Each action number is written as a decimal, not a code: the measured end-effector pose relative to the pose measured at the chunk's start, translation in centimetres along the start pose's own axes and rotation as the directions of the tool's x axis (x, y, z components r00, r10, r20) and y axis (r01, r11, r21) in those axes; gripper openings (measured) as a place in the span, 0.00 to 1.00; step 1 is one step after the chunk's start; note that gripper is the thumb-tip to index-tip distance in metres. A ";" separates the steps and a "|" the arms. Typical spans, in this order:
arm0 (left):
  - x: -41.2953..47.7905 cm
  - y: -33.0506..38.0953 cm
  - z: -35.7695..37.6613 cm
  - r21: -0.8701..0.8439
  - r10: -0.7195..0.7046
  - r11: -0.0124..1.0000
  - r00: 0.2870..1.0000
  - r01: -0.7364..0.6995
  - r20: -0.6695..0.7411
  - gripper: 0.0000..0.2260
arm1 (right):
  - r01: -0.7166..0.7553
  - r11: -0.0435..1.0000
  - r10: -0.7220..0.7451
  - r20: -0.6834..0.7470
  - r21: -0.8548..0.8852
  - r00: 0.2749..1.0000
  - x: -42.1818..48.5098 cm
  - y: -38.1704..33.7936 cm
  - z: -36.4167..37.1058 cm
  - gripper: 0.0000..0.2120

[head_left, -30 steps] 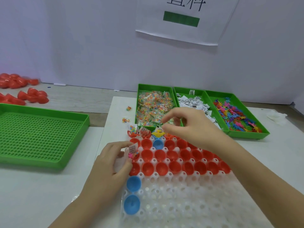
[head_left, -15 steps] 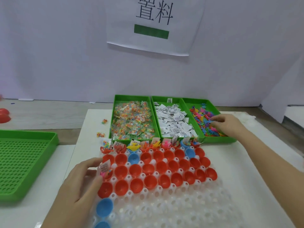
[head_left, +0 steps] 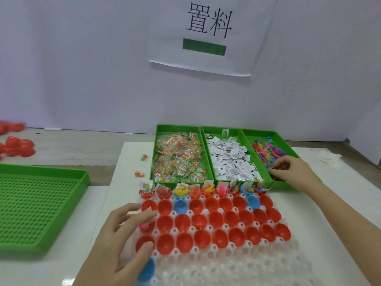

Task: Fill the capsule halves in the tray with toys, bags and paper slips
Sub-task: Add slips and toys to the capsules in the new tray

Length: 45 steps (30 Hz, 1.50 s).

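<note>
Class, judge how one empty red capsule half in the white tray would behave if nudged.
Probably light: the capsule half looks like thin, hollow plastic. Likely stiff, since it keeps its round cup shape. Its rounded bottom might rock or roll once lifted out of the tray, whose holes seem to hold it upright.

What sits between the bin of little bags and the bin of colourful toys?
In the head view, a green plastic bin of white paper slips.
</note>
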State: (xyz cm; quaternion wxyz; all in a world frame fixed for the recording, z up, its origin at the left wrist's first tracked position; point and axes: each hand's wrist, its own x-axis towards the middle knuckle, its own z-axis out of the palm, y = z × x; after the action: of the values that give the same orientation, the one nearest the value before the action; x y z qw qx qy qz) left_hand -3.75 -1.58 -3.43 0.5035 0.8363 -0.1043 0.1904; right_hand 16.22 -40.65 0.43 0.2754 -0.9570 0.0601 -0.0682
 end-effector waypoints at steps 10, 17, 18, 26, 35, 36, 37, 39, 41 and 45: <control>-0.5 0.6 -0.7 0.149 0.090 0.983 0.990 -0.106 0.111 0.19 | 0.034 0.992 -0.011 -0.192 0.120 0.981 -1.0 -0.1 -0.8 0.11; -0.5 2.1 -1.2 0.320 0.101 0.932 0.968 -0.173 0.229 0.21 | 0.071 0.993 -0.043 -0.266 0.096 0.963 -1.3 -1.0 -1.6 0.07; -0.5 2.1 -1.2 0.326 0.095 0.930 0.968 -0.169 0.231 0.21 | 0.063 0.994 -0.037 -0.255 0.092 0.966 -1.3 -1.1 -1.5 0.07; -0.5 2.1 -1.3 0.378 0.094 0.908 0.966 -0.183 0.241 0.20 | 0.323 0.872 -0.193 -0.349 0.367 0.917 -6.2 -8.9 0.2 0.10; -0.5 1.6 -1.4 0.345 0.118 0.917 0.962 -0.201 0.245 0.21 | 0.609 0.696 -0.713 0.267 0.381 0.648 -13.7 -17.8 5.0 0.09; -0.5 1.5 -1.4 0.343 0.117 0.918 0.963 -0.199 0.244 0.21 | 0.604 0.713 -0.701 0.324 0.357 0.636 -13.6 -18.0 5.4 0.07; -0.6 1.4 -1.4 0.341 0.118 0.919 0.963 -0.198 0.242 0.21 | 0.603 0.722 -0.691 0.370 0.338 0.620 -13.5 -18.2 5.8 0.06; -0.6 1.4 -1.4 0.334 0.125 0.921 0.964 -0.202 0.236 0.22 | 0.622 0.723 -0.685 0.426 0.300 0.591 -13.5 -18.3 6.4 0.06; -0.7 1.4 -1.4 0.322 0.130 0.925 0.966 -0.200 0.226 0.22 | 0.635 0.728 -0.671 0.461 0.259 0.581 -13.7 -18.2 6.8 0.07; -0.7 1.5 -1.4 0.335 0.126 0.921 0.967 -0.197 0.222 0.22 | 0.666 0.719 -0.662 0.484 0.198 0.572 -13.9 -18.5 7.1 0.09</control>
State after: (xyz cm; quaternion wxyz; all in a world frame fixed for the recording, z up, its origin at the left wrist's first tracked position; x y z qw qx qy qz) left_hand -5.21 -1.07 -1.99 0.3145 0.9163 -0.1863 0.1638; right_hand 5.12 -19.25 2.99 0.2317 -0.8904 -0.3798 0.0965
